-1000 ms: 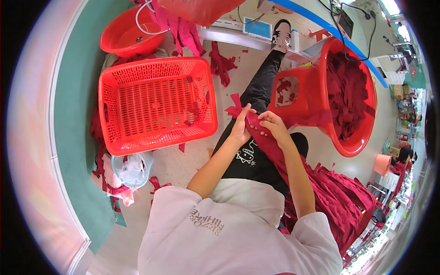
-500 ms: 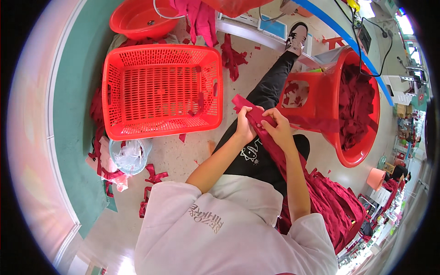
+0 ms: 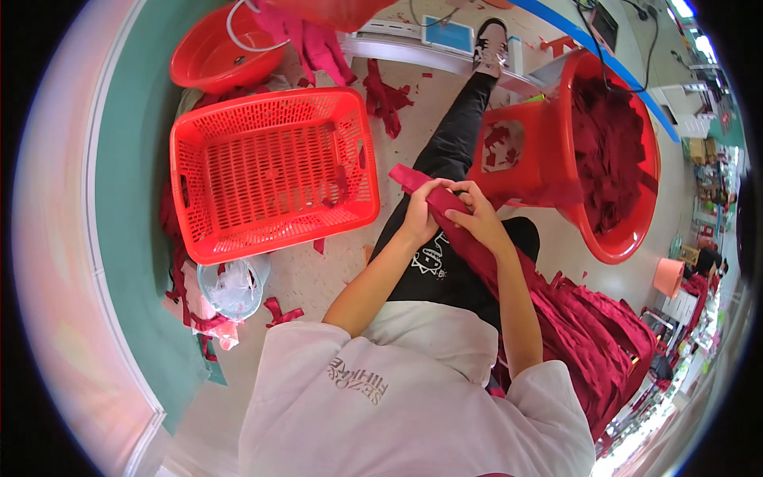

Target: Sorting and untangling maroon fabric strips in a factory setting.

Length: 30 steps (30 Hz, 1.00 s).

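Note:
A long crimson fabric strip (image 3: pixel 477 253) runs over my lap, and I hold its upper end with both hands. My left hand (image 3: pixel 423 213) is closed round it, the fingers curled over the cloth near the free end. My right hand (image 3: pixel 482 222) pinches the strip just beside, with its thumb on the cloth and its fingertips close to my left hand. The short free end points up and left past my left hand. Beneath my right forearm, the cloth leads down toward a large heap of crimson fabric (image 3: pixel 588 342) at my right side.
A red plastic basket (image 3: pixel 270 97) with a few scraps stands at the left. Behind it sits a red basin (image 3: pixel 195 60). At the right, another red basin (image 3: pixel 636 248) full of fabric pieces adjoins a red stool (image 3: pixel 520 155). A bluish bin (image 3: pixel 208 278) holds clear plastic. Scraps litter the floor.
The view has turned slightly, so the surroundings appear shifted. The fingers of my right hand have drawn closer to my left hand on the strip; both still hold it.

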Tool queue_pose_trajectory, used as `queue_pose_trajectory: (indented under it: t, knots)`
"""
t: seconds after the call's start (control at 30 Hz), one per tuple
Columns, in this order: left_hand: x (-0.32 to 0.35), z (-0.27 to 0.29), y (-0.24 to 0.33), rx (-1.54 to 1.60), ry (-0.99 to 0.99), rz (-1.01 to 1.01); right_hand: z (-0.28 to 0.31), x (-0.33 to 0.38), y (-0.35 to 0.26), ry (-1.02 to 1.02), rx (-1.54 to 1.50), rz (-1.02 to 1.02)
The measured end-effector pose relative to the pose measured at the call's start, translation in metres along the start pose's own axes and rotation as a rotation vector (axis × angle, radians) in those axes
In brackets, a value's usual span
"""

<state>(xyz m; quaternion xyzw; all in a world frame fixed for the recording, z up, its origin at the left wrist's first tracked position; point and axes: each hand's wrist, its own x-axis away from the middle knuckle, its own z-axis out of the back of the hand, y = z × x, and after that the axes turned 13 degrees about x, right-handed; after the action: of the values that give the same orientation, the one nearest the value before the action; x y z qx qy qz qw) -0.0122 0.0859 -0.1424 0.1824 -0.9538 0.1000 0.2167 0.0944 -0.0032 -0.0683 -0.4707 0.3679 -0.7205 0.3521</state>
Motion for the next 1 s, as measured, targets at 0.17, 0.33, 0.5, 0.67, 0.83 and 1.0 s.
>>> queue_pose_trajectory:
  t: [0.17, 0.33, 0.5, 0.67, 0.83, 1.0]
  knots:
    - [-0.010, 0.017, 0.001, 0.196, -0.001, -0.034, 0.008, 0.020, 0.018, 0.000, 0.163, 0.018]
    - [-0.008, 0.028, 0.005, 0.380, -0.121, -0.039, 0.026, 0.069, 0.052, 0.141, 0.420, 0.032]
    - [-0.011, 0.021, 0.004, 0.305, -0.052, -0.022, 0.041, 0.141, 0.096, 0.427, 0.763, -0.206]
    - [-0.013, 0.008, -0.007, 0.226, 0.016, -0.077, 0.044, 0.188, 0.107, 0.684, 0.792, -0.436]
    - [-0.011, 0.012, -0.002, 0.253, 0.081, -0.146, 0.045, 0.244, 0.166, 0.852, 0.767, -0.569]
    - [-0.013, 0.025, 0.002, 0.287, -0.086, -0.008, 0.009, 0.314, 0.247, 0.901, 0.727, -0.788]
